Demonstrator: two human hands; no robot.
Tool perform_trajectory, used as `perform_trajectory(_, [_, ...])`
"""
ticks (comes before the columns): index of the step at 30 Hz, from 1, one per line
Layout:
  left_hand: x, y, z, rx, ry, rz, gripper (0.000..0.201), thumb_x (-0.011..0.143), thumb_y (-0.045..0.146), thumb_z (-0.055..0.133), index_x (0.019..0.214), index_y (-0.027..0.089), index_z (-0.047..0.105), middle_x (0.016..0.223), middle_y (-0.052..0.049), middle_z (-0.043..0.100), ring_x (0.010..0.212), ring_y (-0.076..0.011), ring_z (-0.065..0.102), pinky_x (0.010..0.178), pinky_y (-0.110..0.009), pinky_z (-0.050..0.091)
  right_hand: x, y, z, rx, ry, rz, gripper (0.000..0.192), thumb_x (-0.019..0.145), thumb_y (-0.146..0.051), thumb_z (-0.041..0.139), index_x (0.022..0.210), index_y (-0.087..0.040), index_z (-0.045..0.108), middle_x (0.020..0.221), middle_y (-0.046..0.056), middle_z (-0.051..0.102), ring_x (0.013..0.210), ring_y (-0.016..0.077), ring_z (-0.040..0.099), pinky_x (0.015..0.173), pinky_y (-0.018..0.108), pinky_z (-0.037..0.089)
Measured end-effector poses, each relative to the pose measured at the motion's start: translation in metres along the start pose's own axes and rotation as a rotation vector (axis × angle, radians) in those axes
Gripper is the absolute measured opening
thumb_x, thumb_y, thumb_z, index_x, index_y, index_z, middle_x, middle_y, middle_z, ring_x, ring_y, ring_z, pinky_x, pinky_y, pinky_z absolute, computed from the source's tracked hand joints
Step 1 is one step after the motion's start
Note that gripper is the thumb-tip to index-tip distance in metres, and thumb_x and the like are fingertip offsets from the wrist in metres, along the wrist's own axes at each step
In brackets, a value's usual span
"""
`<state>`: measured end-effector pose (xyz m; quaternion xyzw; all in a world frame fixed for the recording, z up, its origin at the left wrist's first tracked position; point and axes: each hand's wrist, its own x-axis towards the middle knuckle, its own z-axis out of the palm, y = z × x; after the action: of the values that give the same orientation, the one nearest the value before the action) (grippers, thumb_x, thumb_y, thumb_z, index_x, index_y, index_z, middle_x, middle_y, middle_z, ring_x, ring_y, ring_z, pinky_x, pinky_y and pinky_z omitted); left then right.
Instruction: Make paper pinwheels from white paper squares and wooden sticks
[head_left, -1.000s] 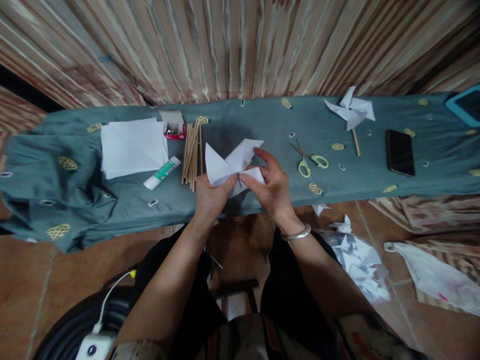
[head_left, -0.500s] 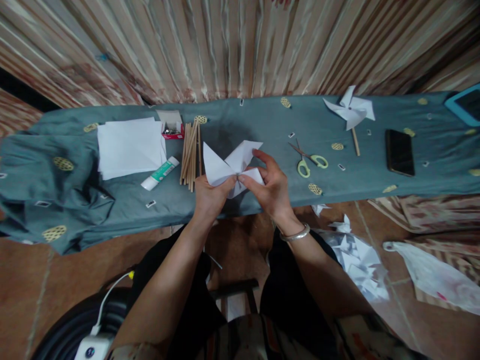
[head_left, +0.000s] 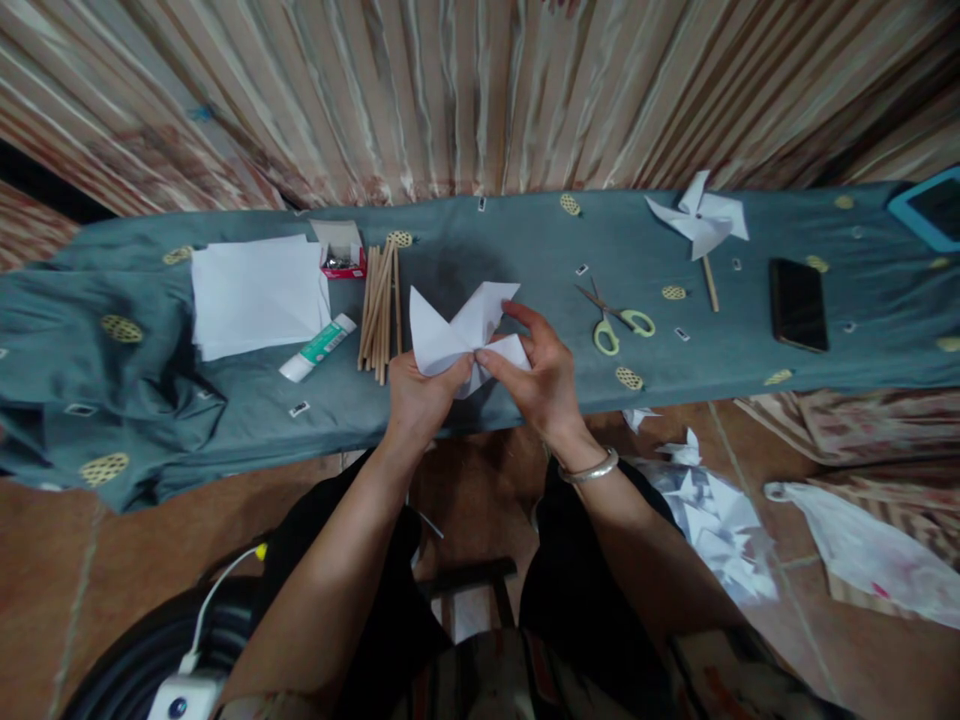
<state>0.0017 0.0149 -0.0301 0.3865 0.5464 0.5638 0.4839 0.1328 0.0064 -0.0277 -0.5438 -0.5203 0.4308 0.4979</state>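
Note:
Between my two hands is a white paper pinwheel [head_left: 450, 340], its pointed blades spread, held above the near part of the cloth-covered table. My left hand [head_left: 424, 392] grips its lower left side, with the thumb at the centre. From the right, my right hand [head_left: 541, 375] pinches it; the thumb presses near the centre and the index finger touches the upper right blade. Whatever lies under the thumbs is hidden. Just left of my left hand lie several wooden sticks [head_left: 379, 310]. Scissors [head_left: 611, 318] with light green handles rest to the right.
On the left are white paper sheets [head_left: 255, 295], a glue stick [head_left: 319, 347] and a small red box [head_left: 343, 262] of metal bits. Rightward lie a finished pinwheel [head_left: 701, 215] on a stick and a phone [head_left: 799, 305]. A bag of folded paper [head_left: 720, 530] sits on the floor.
The paper pinwheel has tilted very slightly in my hands, its left blade tip shifting a little right. My grip looks the same, and the table things stay in place.

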Motion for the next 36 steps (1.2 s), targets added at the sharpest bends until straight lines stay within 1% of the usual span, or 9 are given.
perform_trajectory(6, [0.000,-0.002,-0.001,-0.038,-0.033,-0.028,0.023,0.051,0.025,0.080,0.070,0.013,0.072,0.071,-0.003,0.074,0.062,-0.0156,0.066,0.059,-0.025,0.054,0.000,-0.002,0.000,0.016,0.012,0.005,0.066,0.073,-0.044,0.074,0.128,-0.018,0.049,0.087,0.004,0.072,0.076,0.0232,0.068,0.073,0.040,0.058])
perform_trajectory(12, [0.002,-0.008,-0.003,-0.042,-0.035,-0.071,0.028,0.050,0.025,0.080,0.074,0.013,0.072,0.076,-0.005,0.075,0.067,-0.0180,0.068,0.066,-0.028,0.056,0.000,-0.002,-0.001,0.014,0.000,0.033,0.062,0.073,-0.043,0.075,0.126,-0.022,0.051,0.088,0.002,0.073,0.079,0.0224,0.069,0.078,0.039,0.059])
perform_trajectory(17, [0.005,-0.009,-0.005,-0.065,-0.042,-0.090,0.029,0.050,0.025,0.081,0.075,0.013,0.072,0.077,-0.005,0.075,0.067,-0.0189,0.069,0.068,-0.030,0.057,0.002,0.001,-0.006,0.088,-0.041,0.063,0.066,0.069,-0.042,0.078,0.126,-0.022,0.052,0.084,0.001,0.073,0.075,0.0206,0.070,0.072,0.036,0.059])
perform_trajectory(21, [0.004,-0.008,-0.004,-0.066,-0.053,-0.076,0.027,0.050,0.023,0.082,0.073,0.013,0.072,0.074,-0.003,0.074,0.067,-0.0184,0.068,0.069,-0.030,0.057,0.003,0.002,-0.009,0.126,-0.054,0.089,0.066,0.067,-0.042,0.079,0.124,-0.021,0.053,0.084,0.001,0.074,0.073,0.0207,0.069,0.070,0.036,0.059])
perform_trajectory(25, [0.002,-0.007,-0.003,-0.077,-0.074,-0.105,0.028,0.049,0.024,0.083,0.073,0.013,0.073,0.074,-0.004,0.074,0.066,-0.0176,0.068,0.067,-0.029,0.057,0.002,0.000,-0.010,0.075,-0.019,0.081,0.065,0.067,-0.040,0.079,0.124,-0.020,0.054,0.083,0.001,0.073,0.072,0.0211,0.069,0.068,0.036,0.058])
perform_trajectory(28, [0.002,-0.007,-0.002,-0.068,-0.075,-0.136,0.033,0.048,0.025,0.083,0.077,0.012,0.074,0.078,-0.006,0.076,0.067,-0.0189,0.069,0.066,-0.029,0.057,0.001,-0.001,-0.010,0.013,0.001,0.053,0.061,0.069,-0.039,0.078,0.123,-0.021,0.056,0.082,0.001,0.072,0.071,0.0208,0.068,0.069,0.036,0.058])
perform_trajectory(30, [0.003,-0.007,-0.002,-0.051,-0.071,-0.158,0.033,0.048,0.025,0.083,0.076,0.012,0.074,0.076,-0.006,0.075,0.066,-0.0196,0.069,0.064,-0.029,0.056,0.000,-0.001,-0.010,-0.019,-0.002,0.046,0.059,0.071,-0.039,0.076,0.124,-0.022,0.055,0.082,0.001,0.072,0.070,0.0202,0.067,0.069,0.036,0.057])
perform_trajectory(33, [0.001,-0.007,-0.003,-0.057,-0.076,-0.201,0.030,0.047,0.025,0.083,0.073,0.012,0.074,0.073,-0.006,0.075,0.062,-0.0191,0.068,0.061,-0.029,0.055,-0.003,-0.001,-0.009,-0.028,-0.007,0.048,0.057,0.074,-0.037,0.074,0.125,-0.021,0.054,0.081,0.001,0.072,0.068,0.0200,0.067,0.066,0.035,0.056])
perform_trajectory(36, [-0.003,-0.007,-0.003,-0.089,-0.095,-0.238,0.032,0.048,0.026,0.084,0.074,0.012,0.075,0.073,-0.006,0.075,0.062,-0.0187,0.068,0.063,-0.029,0.055,-0.006,0.000,-0.009,-0.017,-0.006,0.064,0.055,0.074,-0.035,0.074,0.123,-0.020,0.055,0.081,0.001,0.073,0.070,0.0201,0.068,0.067,0.035,0.056])
